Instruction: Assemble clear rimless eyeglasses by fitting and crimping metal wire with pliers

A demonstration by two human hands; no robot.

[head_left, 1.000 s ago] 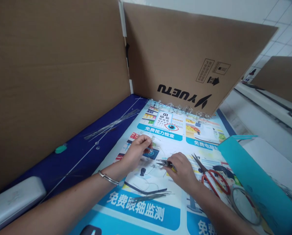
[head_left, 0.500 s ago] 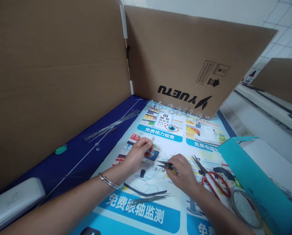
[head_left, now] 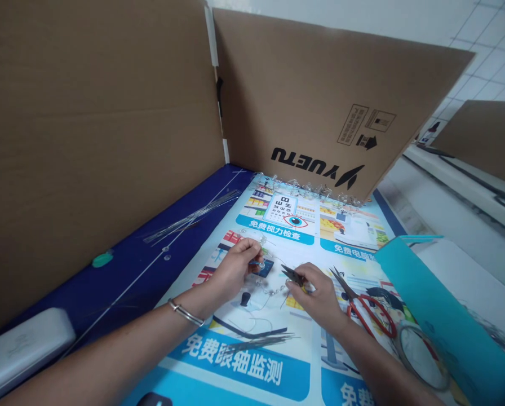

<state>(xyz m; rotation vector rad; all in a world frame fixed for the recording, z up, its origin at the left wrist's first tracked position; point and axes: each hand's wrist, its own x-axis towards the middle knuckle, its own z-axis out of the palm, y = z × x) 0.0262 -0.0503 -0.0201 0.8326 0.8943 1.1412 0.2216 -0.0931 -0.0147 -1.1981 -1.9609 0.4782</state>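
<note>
My left hand (head_left: pixel 238 268), with a metal bangle at the wrist, pinches a strand of clear beads (head_left: pixel 273 291) on thin wire. The strand hangs in a curve over the printed sheet toward the other hand. My right hand (head_left: pixel 315 293) is wrapped round needle-nose pliers (head_left: pixel 293 274) with dark jaws and yellow on the handle. Their tips point left, toward my left fingers, a short way apart from them. A fine wire passes near the jaws; whether they grip it I cannot tell. Below the hands lies a bundle of cut wires (head_left: pixel 265 342).
Red-handled scissors (head_left: pixel 377 316) and a tape roll (head_left: pixel 421 356) lie to the right, beside a teal box (head_left: pixel 438 313). More wires (head_left: pixel 193 217) lie on the blue strip at left. Clear beaded pieces (head_left: pixel 315 190) line the foot of the cardboard wall (head_left: pixel 320 84).
The pliers have moved slightly up and right, and their jaws look closer together. The bead strand below now shows more clearly. My left hand stays nearly in place.
</note>
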